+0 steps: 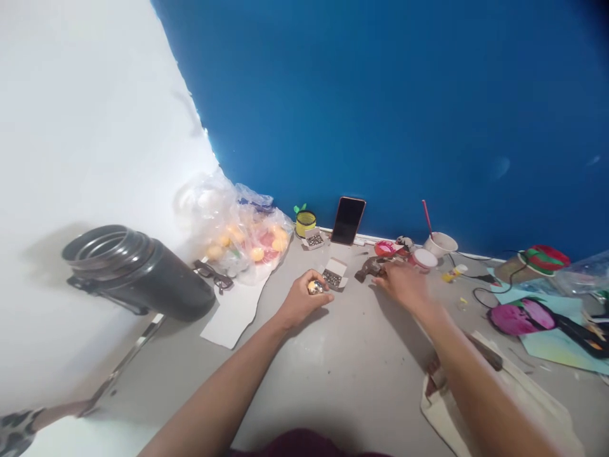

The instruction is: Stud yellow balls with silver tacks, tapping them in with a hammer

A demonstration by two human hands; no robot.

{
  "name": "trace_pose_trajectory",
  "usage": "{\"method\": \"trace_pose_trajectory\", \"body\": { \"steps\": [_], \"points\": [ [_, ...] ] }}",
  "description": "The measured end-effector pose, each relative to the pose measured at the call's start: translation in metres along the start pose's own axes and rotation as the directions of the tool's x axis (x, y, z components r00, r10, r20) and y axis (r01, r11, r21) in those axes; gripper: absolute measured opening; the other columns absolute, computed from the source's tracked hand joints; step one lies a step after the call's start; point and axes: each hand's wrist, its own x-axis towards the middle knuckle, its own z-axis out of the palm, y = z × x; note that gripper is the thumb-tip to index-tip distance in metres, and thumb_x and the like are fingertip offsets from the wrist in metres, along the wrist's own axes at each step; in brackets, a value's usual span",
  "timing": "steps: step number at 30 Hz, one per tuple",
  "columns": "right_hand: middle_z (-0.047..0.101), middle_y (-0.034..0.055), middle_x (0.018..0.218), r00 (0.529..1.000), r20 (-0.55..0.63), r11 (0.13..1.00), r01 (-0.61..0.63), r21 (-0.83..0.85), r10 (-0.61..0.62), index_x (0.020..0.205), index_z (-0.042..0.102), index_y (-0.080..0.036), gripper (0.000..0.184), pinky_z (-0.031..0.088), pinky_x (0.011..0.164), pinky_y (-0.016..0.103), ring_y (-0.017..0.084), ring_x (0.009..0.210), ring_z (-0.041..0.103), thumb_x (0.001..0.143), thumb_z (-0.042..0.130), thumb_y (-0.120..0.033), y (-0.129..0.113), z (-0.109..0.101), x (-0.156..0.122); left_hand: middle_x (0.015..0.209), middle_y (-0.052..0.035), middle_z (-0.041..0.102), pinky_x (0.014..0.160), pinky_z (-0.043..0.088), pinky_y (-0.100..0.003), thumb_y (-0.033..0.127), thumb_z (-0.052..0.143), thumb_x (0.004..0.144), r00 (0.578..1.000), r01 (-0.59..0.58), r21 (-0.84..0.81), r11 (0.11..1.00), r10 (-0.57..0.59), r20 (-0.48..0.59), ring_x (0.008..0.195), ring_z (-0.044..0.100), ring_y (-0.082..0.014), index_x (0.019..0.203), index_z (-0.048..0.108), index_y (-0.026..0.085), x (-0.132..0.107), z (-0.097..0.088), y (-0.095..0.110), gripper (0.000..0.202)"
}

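My left hand (302,298) rests on the grey floor, its fingers curled round a small shiny round object (314,287). Just beyond it lies a small open white box (333,275) of tiny dark bits. My right hand (403,283) reaches forward over the floor, fingers laid on a dark brown tool (367,268) that looks like a hammer head; whether it grips the tool is unclear.
A black bucket (137,270) lies on its side at left, near glasses (213,274) and a plastic bag of coloured balls (242,238). A phone (348,220) leans on the blue wall beside a yellow cup (305,222). Paint cups, cables and painted paper (523,315) crowd the right.
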Motion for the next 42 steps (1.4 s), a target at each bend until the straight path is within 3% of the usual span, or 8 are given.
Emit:
{"method": "trace_pose_trajectory", "body": {
  "steps": [6,15,17,20,24,32,38,42],
  "points": [
    [0.068,0.0181,0.106,0.995,-0.083,0.994,-0.061,-0.095,0.053,0.104,0.069,-0.014,0.030,0.044,0.076,0.036,0.031,0.102,0.061,0.096,0.061,-0.043,0.017,0.037,-0.016,0.069,0.0063,0.052,0.055,0.038,-0.019,0.025,0.075,0.065,0.999,-0.047,-0.037,0.998,0.047,-0.006,0.059,0.045,-0.0066,0.091,0.057,0.018,-0.001,0.000,-0.004,0.032],
    [0.071,0.0087,0.086,0.971,-0.221,0.996,-0.086,0.027,0.090,0.106,0.065,-0.019,0.025,0.035,0.062,0.031,0.023,0.073,0.063,0.097,0.057,-0.041,0.013,0.035,-0.022,0.092,-0.0036,0.069,0.064,0.047,-0.023,0.023,0.072,0.067,0.997,-0.058,0.038,0.998,0.060,-0.038,0.072,0.058,-0.0119,0.107,0.068,0.014,0.004,0.000,-0.008,0.041],
    [0.071,0.0075,0.082,0.918,-0.395,0.998,-0.011,0.061,0.034,0.107,0.065,-0.019,0.024,0.036,0.063,0.032,0.023,0.070,0.063,0.096,0.059,-0.041,0.003,0.028,-0.029,0.094,-0.0047,0.071,0.064,0.049,-0.024,0.021,0.070,0.067,0.997,-0.048,0.051,0.998,0.050,-0.051,0.073,0.060,-0.0133,0.113,0.065,0.015,0.005,0.000,-0.009,0.047],
    [0.071,0.0091,0.084,0.762,-0.636,0.975,0.212,0.067,-0.122,0.102,0.067,-0.019,0.022,0.039,0.070,0.032,0.022,0.076,0.063,0.098,0.058,-0.038,-0.019,0.015,-0.042,0.088,-0.0040,0.071,0.063,0.047,-0.024,0.017,0.066,0.066,0.999,-0.011,0.100,0.995,0.016,-0.051,0.070,0.060,-0.0137,0.108,0.066,0.014,0.004,0.001,-0.009,0.042],
    [0.068,0.0063,0.074,0.657,-0.700,0.914,0.406,0.017,-0.279,0.088,0.067,-0.020,0.016,0.038,0.069,0.032,0.019,0.071,0.058,0.099,0.059,-0.029,-0.050,0.005,-0.055,0.076,-0.0011,0.066,0.065,0.043,-0.025,0.019,0.064,0.069,0.996,-0.076,0.200,0.977,0.083,-0.030,0.068,0.055,-0.0129,0.090,0.070,0.013,0.002,0.003,-0.006,0.022],
    [0.071,0.0074,0.082,0.615,-0.756,0.909,0.411,0.067,-0.222,0.097,0.071,-0.022,0.010,0.041,0.075,0.032,0.020,0.079,0.061,0.097,0.061,-0.026,-0.052,-0.009,-0.056,0.080,-0.0038,0.070,0.066,0.043,-0.025,0.015,0.061,0.065,0.998,-0.067,0.202,0.977,0.070,-0.007,0.071,0.058,-0.0143,0.090,0.072,0.012,-0.002,0.002,0.002,0.028],
    [0.075,0.0075,0.089,0.649,-0.686,0.892,0.452,-0.001,-0.329,0.095,0.071,-0.022,0.014,0.041,0.075,0.032,0.019,0.080,0.063,0.099,0.059,-0.026,-0.052,-0.010,-0.053,0.083,-0.0046,0.071,0.065,0.045,-0.026,0.015,0.060,0.067,0.993,-0.115,0.176,0.978,0.113,0.023,0.071,0.059,-0.0149,0.093,0.073,0.013,-0.005,0.006,0.001,0.030],
    [0.071,0.0076,0.080,0.636,-0.732,0.924,0.382,0.021,-0.246,0.090,0.070,-0.021,0.015,0.039,0.071,0.032,0.020,0.075,0.061,0.099,0.060,-0.028,-0.048,-0.013,-0.051,0.082,-0.0040,0.071,0.060,0.043,-0.024,0.015,0.059,0.066,0.997,-0.071,0.209,0.975,0.076,-0.015,0.068,0.058,-0.0138,0.094,0.073,0.013,-0.003,0.005,0.000,0.032]
  ]
}}
